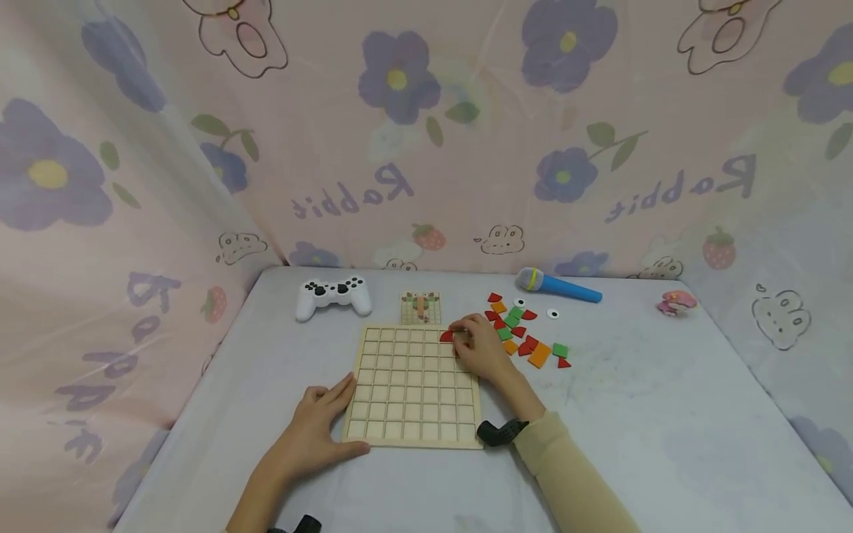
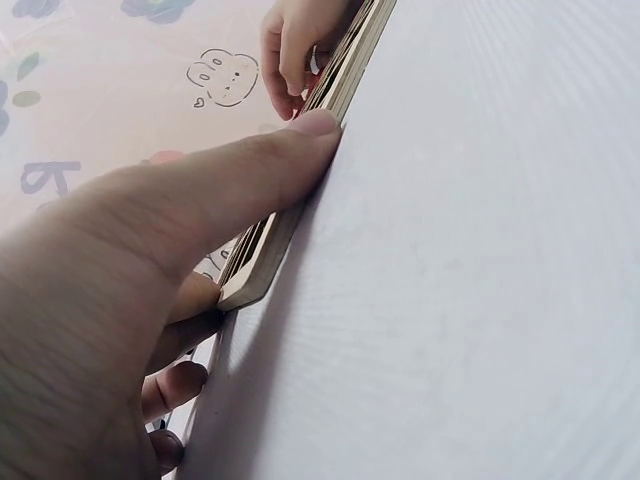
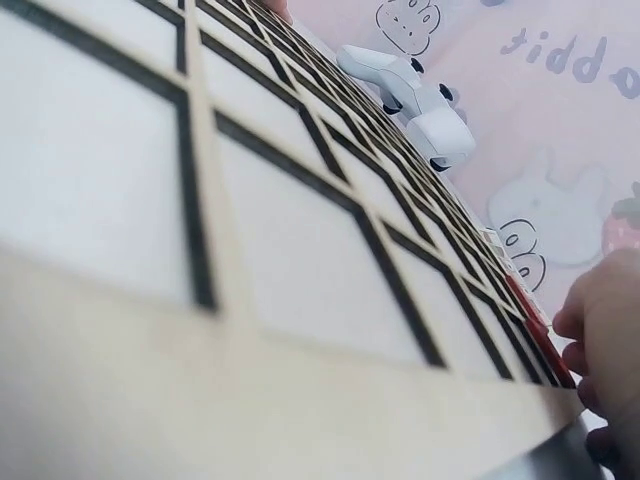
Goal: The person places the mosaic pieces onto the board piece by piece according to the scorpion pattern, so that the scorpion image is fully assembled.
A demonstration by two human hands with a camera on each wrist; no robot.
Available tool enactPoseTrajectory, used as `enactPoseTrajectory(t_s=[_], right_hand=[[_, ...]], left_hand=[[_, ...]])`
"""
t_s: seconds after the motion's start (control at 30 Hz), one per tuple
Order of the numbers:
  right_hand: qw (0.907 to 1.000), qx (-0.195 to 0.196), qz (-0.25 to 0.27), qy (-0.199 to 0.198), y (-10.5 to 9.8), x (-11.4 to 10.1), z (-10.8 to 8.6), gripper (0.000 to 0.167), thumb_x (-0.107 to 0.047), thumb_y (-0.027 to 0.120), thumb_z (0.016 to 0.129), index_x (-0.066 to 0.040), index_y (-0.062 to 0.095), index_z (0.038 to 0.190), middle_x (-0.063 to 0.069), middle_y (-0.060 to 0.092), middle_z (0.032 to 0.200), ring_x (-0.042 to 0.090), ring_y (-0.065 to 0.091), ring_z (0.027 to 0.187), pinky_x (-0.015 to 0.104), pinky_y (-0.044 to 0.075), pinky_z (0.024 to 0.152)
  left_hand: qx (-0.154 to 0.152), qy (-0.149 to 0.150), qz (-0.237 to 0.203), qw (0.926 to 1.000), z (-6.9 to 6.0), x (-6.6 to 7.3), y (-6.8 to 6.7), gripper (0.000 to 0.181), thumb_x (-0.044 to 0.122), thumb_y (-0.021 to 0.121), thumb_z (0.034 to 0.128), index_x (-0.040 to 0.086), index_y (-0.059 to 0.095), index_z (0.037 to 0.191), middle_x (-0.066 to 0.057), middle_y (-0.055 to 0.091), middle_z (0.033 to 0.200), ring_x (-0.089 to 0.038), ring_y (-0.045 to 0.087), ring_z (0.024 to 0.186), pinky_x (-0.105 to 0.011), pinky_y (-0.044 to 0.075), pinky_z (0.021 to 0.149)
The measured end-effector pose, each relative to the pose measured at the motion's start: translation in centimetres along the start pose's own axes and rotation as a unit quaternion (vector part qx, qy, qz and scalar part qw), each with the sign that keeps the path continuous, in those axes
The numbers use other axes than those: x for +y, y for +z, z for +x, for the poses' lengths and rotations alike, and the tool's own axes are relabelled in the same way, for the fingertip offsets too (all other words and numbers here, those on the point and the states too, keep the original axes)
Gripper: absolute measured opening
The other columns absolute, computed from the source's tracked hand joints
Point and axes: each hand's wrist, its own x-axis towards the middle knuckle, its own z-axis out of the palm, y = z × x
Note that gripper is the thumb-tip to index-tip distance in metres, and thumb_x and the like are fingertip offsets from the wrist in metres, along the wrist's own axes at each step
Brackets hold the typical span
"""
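Nearest me, my left grip (image 1: 313, 433) lies with its fingers straight along the left edge of the wooden grid board (image 1: 412, 396), thumb against its front edge, so the board's near-left corner sits between them. The board is flat on the white worktop (image 1: 666, 429), spread between my two grips, with most of its square cells bare. At its far-right corner my right grip (image 1: 481, 349) is curled down, pinching a red piece (image 3: 553, 352) that is mostly hidden by my fingertips. Just left of those fingertips, a red fan-shaped piece (image 1: 446, 337) lies in the far row. Right of my right grip, near it but off the board, red, green and orange pieces (image 1: 540, 355) are scattered, with two eye discs (image 1: 553, 314) beyond them. A pattern card (image 1: 420, 308) lies just past the board's far edge. Farther off stand a white game controller (image 1: 333, 297) on the left, a blue microphone (image 1: 566, 287) and a small pink ornament (image 1: 676, 302) at far right, before a printed curtain (image 1: 480, 163).
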Motion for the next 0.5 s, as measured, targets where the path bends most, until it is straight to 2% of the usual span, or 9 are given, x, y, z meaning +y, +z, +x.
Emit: enactPoseTrajectory(t_s=[0.1, 0.33, 0.5], right_hand=[[1.0000, 0.002, 0.006, 0.000, 0.11, -0.12, -0.04, 0.021, -0.011, 0.066, 0.098, -0.005, 0.077, 0.115, 0.014, 0.067, 0.119, 0.028, 0.061, 0.106, 0.045, 0.053, 0.092], [0.9998, 0.003, -0.011, -0.018, 0.44, -0.08, 0.14, 0.018, -0.016, 0.074, 0.096, -0.008, 0.079, 0.112, 0.012, 0.066, 0.116, 0.024, 0.058, 0.096, 0.041, 0.052, 0.084], [0.9998, 0.004, -0.017, -0.007, 0.33, 0.26, 0.12, 0.018, -0.013, 0.072, 0.096, -0.007, 0.079, 0.112, 0.012, 0.066, 0.117, 0.025, 0.059, 0.098, 0.042, 0.052, 0.086]], left_hand=[[-0.003, -0.004, -0.002, 1.0000, -0.09, -0.20, 0.02, 0.111, 0.061, 0.091, 0.0730, 0.012, 0.046, 0.161, 0.001, 0.036, 0.172, -0.031, 0.042, 0.136, -0.057, 0.041, 0.110], [-0.005, -0.005, 0.000, 1.0000, -0.20, -0.52, 0.02, 0.112, 0.064, 0.089, 0.0733, 0.012, 0.045, 0.162, 0.001, 0.035, 0.172, -0.029, 0.041, 0.135, -0.056, 0.042, 0.108], [-0.009, -0.002, -0.006, 0.9999, -0.01, -0.15, -0.09, 0.111, 0.063, 0.090, 0.0733, 0.012, 0.046, 0.161, 0.001, 0.036, 0.172, -0.029, 0.041, 0.135, -0.056, 0.042, 0.108]])
